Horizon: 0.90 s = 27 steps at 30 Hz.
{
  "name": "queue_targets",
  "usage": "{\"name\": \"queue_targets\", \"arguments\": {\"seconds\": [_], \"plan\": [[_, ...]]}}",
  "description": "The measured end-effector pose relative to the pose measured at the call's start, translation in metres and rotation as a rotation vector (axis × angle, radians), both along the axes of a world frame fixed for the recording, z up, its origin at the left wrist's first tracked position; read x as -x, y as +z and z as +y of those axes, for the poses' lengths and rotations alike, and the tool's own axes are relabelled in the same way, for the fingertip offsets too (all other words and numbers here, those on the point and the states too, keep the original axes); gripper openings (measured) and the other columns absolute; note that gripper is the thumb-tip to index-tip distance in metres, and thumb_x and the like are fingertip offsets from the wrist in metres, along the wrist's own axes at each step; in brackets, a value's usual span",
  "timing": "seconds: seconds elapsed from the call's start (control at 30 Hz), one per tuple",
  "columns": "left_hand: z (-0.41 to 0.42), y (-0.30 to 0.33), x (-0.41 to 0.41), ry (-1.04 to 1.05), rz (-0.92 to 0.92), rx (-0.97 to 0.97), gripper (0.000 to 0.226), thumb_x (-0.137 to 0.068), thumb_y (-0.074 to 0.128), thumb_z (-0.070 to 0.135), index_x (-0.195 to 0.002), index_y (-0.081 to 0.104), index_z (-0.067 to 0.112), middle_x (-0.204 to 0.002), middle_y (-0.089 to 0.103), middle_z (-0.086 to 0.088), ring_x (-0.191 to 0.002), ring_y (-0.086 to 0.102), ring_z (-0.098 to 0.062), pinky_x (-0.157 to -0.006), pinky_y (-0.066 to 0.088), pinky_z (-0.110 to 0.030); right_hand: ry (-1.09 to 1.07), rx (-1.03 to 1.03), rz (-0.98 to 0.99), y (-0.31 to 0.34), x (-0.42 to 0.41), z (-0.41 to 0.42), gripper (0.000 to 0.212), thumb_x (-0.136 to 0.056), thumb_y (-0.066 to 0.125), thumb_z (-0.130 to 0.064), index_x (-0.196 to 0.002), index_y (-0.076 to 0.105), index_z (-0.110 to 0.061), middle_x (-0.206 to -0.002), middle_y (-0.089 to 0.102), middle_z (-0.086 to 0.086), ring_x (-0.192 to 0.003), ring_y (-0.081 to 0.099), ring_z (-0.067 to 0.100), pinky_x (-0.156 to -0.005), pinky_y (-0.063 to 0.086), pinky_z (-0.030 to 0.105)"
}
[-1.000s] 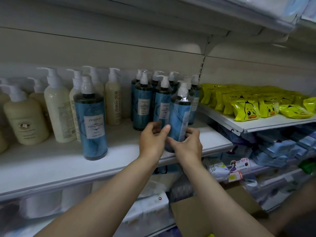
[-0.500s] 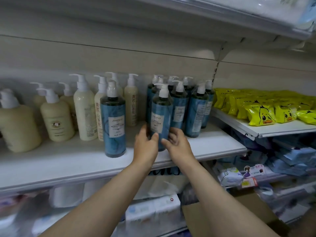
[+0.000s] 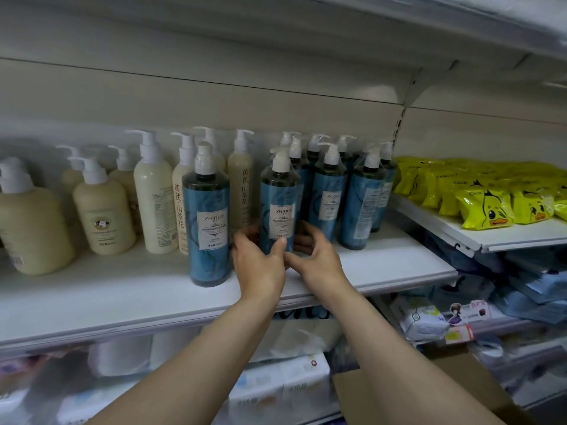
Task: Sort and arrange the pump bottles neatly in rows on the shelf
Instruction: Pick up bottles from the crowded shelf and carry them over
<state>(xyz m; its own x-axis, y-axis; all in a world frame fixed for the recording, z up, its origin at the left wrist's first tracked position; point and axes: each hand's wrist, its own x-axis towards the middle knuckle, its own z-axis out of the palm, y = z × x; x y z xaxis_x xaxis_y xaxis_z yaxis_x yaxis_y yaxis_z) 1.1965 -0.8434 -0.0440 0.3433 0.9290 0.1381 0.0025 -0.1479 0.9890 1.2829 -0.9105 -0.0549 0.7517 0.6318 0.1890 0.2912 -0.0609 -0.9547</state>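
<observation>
Item: tall blue cylindrical pump bottle with a white label and film-wrapped white pump head (image 3: 277, 207) — upright on the white metal shelf (image 3: 122, 299), label turned outward, set at the front of the blue group. Held low on the body from both sides: the left hand (image 3: 259, 263) curls round its lower left flank with the thumb laid across the front under the label; the right hand (image 3: 317, 259) cups the lower right flank, fingers (image 3: 302, 239) wrapped behind. A two-sided grip near the base probably serves to slide or square the bottle without tipping it, the weight lying low and the pump end being narrow.

Adjacent stock:
- Second blue pump bottle of the same make (image 3: 210, 222), standing alone just left of the held one and nearer the shelf edge; it looks out of line with the group.
- Cluster of matching blue bottles (image 3: 346, 194) behind and to the right, close-packed in rough rows.
- Tall cream pump bottles with vertical brown characters (image 3: 242, 185) and other cream bottles, squat and tall (image 3: 101, 216), filling the left half.
- Yellow duck-print packets (image 3: 484, 207) on the neighbouring shelf to the right, well apart.
- Brown cardboard box (image 3: 414, 394) below, by the right forearm.

Obstructions: the lone front bottle crowds the left hand's knuckles, and the rear cluster leaves little room to push back — whether the held bottle touches either cannot be told.
</observation>
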Motion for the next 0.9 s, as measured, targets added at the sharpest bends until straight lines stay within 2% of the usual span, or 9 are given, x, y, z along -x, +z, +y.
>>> {"name": "queue_targets", "arguments": {"seconds": [0.1, 0.2, 0.33, 0.4, 0.5, 0.6, 0.67, 0.8, 0.9], "plan": [[-0.004, -0.001, 0.002, -0.016, -0.016, 0.002, 0.058, -0.087, 0.075, 0.022, -0.134, 0.043, 0.013, -0.137, 0.051, -0.007, -0.130, 0.048, -0.025, -0.110, 0.041, -0.042, 0.065, -0.045, 0.094, 0.003, -0.004, -0.004, 0.079, -0.085, 0.079, -0.014, -0.152, 0.036, -0.020, -0.129, 0.065, 0.001, -0.118, 0.063, 0.010, -0.102, 0.053, 0.031], [-0.017, -0.001, 0.010, 0.005, -0.027, -0.063, 0.056, -0.090, 0.071, 0.022, -0.138, 0.042, 0.013, -0.140, 0.043, -0.005, -0.133, 0.042, -0.020, -0.113, 0.035, -0.035, 0.105, -0.113, 0.189, 0.004, -0.007, -0.011, 0.071, -0.090, 0.074, -0.012, -0.151, 0.038, -0.016, -0.128, 0.063, -0.002, -0.120, 0.062, 0.010, -0.104, 0.052, 0.033], [-0.045, -0.001, 0.016, -0.004, -0.131, -0.219, 0.050, -0.095, 0.064, 0.023, -0.138, 0.039, 0.021, -0.136, 0.037, 0.007, -0.126, 0.039, -0.004, -0.106, 0.032, -0.020, -0.008, -0.200, 0.226, 0.007, -0.020, -0.026, 0.062, -0.091, 0.074, -0.021, -0.146, 0.046, -0.014, -0.120, 0.065, -0.009, -0.113, 0.064, 0.006, -0.105, 0.051, 0.038], [-0.055, 0.000, 0.005, -0.101, -0.162, -0.193, 0.040, -0.098, 0.058, 0.026, -0.133, 0.041, 0.028, -0.135, 0.041, 0.008, -0.122, 0.044, -0.003, -0.104, 0.036, -0.022, -0.114, -0.274, 0.225, 0.011, -0.031, -0.037, 0.053, -0.091, 0.073, -0.022, -0.139, 0.052, -0.014, -0.117, 0.066, -0.009, -0.110, 0.065, 0.006, -0.102, 0.053, 0.034], [-0.064, 0.001, -0.020, -0.230, -0.115, -0.138, 0.028, -0.101, 0.051, 0.030, -0.129, 0.044, 0.031, -0.134, 0.046, 0.006, -0.118, 0.049, -0.003, -0.103, 0.041, -0.025, -0.298, -0.354, 0.192, 0.013, -0.049, -0.057, 0.045, -0.093, 0.071, -0.022, -0.134, 0.054, -0.013, -0.114, 0.066, -0.005, -0.107, 0.064, 0.007, -0.101, 0.053, 0.033], [-0.073, 0.003, -0.050, -0.364, -0.035, -0.104, 0.037, -0.103, 0.046, 0.034, -0.139, 0.043, 0.026, -0.143, 0.041, 0.004, -0.125, 0.048, -0.009, -0.104, 0.038, -0.025, -0.387, -0.337, 0.116, 0.012, -0.069, -0.071, 0.044, -0.095, 0.068, -0.024, -0.135, 0.054, -0.012, -0.116, 0.065, -0.005, -0.104, 0.061, 0.001, -0.093, 0.052, 0.022], [-0.078, 0.006, -0.072, -0.448, 0.040, -0.082, 0.045, -0.104, 0.043, 0.039, -0.147, 0.038, 0.025, -0.152, 0.035, 0.001, -0.134, 0.043, -0.015, -0.108, 0.036, -0.029, -0.377, -0.304, 0.106, 0.011, -0.080, -0.072, 0.045, -0.097, 0.065, -0.026, -0.139, 0.052, -0.013, -0.125, 0.064, -0.002, -0.108, 0.061, 0.004, -0.092, 0.049, 0.019], [-0.079, 0.011, -0.107, -0.520, 0.099, -0.023, 0.057, -0.105, 0.037, 0.044, -0.157, 0.023, 0.025, -0.163, 0.020, -0.001, -0.149, 0.023, -0.019, -0.119, 0.023, -0.036, -0.323, -0.291, 0.192, 0.010, -0.092, -0.065, 0.049, -0.100, 0.060, -0.029, -0.147, 0.046, -0.019, -0.139, 0.059, 0.001, -0.125, 0.058, 0.016, -0.109, 0.046, 0.037], [-0.076, 0.013, -0.125, -0.518, 0.086, 0.011, 0.063, -0.104, 0.034, 0.047, -0.159, 0.015, 0.023, -0.165, 0.016, -0.002, -0.152, 0.016, -0.018, -0.123, 0.017, -0.037, -0.306, -0.334, 0.258, 0.009, -0.100, -0.064, 0.044, -0.104, 0.053, -0.027, -0.147, 0.047, -0.021, -0.139, 0.060, 0.001, -0.125, 0.059, 0.015, -0.110, 0.046, 0.044]]}}
